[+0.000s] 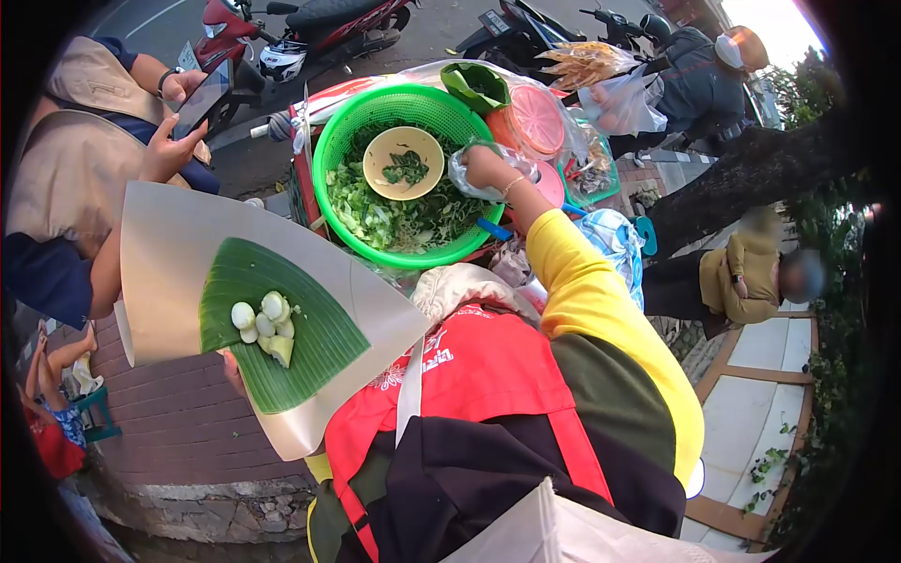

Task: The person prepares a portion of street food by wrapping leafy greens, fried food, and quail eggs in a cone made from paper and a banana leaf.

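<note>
My left hand (231,368) is mostly hidden beneath a large sheet of brown paper (160,272), gripping it from below. On the paper lies a green banana leaf (319,347), which carries several pale, rounded food pieces (266,327). My right hand (488,169) is stretched out over the cart, closed on a clear plastic bag (466,178) that covers its fingertips. It is at the right rim of a green basket (324,150) holding chopped greens and sprouts (366,211). Inside the basket sits a cream bowl (383,141) with some dark leaves.
A folded banana leaf (477,86) and pink-lidded tub (535,117) stand behind the basket. A blue handle (494,228) crosses its rim. At left a person (84,159) holds a phone (205,98). Another person (694,84) is near bagged crackers (587,66). Motorbikes (328,19) are parked beyond.
</note>
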Tool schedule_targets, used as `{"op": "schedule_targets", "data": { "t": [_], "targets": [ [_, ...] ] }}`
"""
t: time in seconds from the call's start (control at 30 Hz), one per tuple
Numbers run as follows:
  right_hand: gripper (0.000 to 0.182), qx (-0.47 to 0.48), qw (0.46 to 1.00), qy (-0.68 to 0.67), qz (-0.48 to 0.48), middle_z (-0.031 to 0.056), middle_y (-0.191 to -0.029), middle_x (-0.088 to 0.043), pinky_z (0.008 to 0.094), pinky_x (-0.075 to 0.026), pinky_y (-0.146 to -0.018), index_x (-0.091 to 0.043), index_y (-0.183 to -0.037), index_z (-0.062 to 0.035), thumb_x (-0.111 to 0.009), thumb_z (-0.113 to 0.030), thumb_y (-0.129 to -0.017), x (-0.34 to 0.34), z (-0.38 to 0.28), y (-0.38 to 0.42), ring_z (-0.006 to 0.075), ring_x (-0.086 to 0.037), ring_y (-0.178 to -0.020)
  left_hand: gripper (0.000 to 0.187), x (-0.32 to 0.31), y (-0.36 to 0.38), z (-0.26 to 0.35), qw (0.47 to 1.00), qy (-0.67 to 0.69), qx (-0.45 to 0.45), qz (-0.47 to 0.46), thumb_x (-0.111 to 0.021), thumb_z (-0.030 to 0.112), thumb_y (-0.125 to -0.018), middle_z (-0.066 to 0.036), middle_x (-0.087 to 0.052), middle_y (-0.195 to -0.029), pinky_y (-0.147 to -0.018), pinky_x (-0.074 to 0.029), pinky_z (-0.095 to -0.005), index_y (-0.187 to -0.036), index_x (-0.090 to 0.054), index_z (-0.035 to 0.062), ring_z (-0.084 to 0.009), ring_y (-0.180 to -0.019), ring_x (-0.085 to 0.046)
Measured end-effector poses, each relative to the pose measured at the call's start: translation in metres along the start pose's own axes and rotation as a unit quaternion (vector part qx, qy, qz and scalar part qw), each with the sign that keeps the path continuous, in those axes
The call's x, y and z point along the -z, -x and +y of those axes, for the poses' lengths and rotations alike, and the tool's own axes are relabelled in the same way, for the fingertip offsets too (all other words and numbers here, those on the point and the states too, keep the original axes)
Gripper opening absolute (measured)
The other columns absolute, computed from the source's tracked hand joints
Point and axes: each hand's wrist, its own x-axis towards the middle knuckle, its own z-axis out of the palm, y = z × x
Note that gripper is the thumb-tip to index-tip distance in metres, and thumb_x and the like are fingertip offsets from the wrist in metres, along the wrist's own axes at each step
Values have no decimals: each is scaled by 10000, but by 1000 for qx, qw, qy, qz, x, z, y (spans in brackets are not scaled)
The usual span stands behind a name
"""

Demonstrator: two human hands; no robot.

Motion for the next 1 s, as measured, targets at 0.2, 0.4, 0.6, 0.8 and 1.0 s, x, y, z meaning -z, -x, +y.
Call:
{"op": "schedule_targets", "data": {
  "t": [0.2,0.4,0.6,0.8,1.0],
  "targets": [
    [188,31,995,91,-29,206,-872,-655,420,-501,-764,-674,-816,-13,-550,-32,-676,11,-35,22,348,-632,-842,351,-59,7,-122,959,144,-205,133,-465,149,-926,-104,-523,-1183,-853,-446,-241,-1242,-417,3,-89,-1012,-529],
    [140,49,991,91,80,217,-812,-644,428,-505,-731,-661,-761,-11,-539,-54,-707,-16,-34,24,352,-638,-793,439,-203,-6,-383,880,89,-442,153,-496,242,-912,-130,-504,-1243,-933,-415,-363,-1284,-406,28,-198,-1101,-504],
    [145,-45,991,85,89,223,-835,-644,450,-491,-735,-657,-772,-7,-532,-49,-709,46,-39,39,370,-628,-816,530,-216,4,-431,863,59,-478,151,-527,335,-898,-155,-485,-1303,-1013,-384,-484,-1327,-396,53,-307,-1190,-480],
    [122,51,981,182,49,172,-797,-662,398,-528,-687,-649,-782,-9,-575,-86,-722,-42,-48,48,325,-654,-761,355,-229,-21,-415,893,69,-438,76,-561,354,-880,-138,-551,-1092,-1084,-240,-524,-1024,-462,46,-334,-1225,-393],
    [140,-7,997,29,67,216,-781,-640,423,-499,-695,-660,-747,2,-584,-68,-652,-13,-33,41,370,-627,-764,304,-228,-17,-408,913,68,-391,99,-561,334,-885,-138,-539,-954,-1053,-279,-499,-929,-430,64,-301,-1168,-415]
  ]
}}
